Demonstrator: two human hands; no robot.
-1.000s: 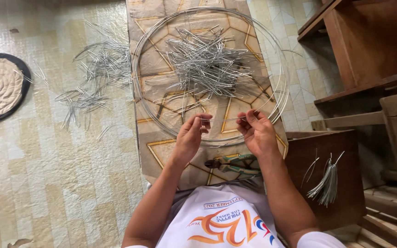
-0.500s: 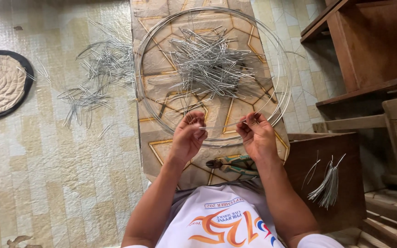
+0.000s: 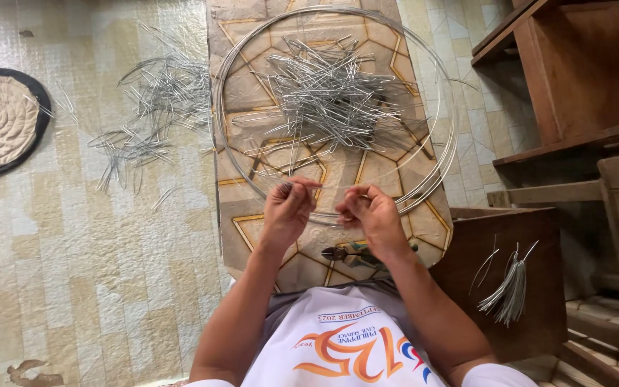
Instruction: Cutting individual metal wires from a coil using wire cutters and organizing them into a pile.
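Wire ring pinched between both hands' fingertips.

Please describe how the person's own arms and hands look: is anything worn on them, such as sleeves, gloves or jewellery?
Both forearms are bare. The left hand and the right hand have no gloves, and no ring, watch or bracelet can be seen. Short white sleeves show only at the bottom edge of the picture. They belong to a white shirt with an orange, red and blue print on the chest.

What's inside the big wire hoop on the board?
Inside the wire hoop lies a pile of bent wire pieces on the patterned board. Board under the pile is covered. Left hand and right hand pinch the near rim.
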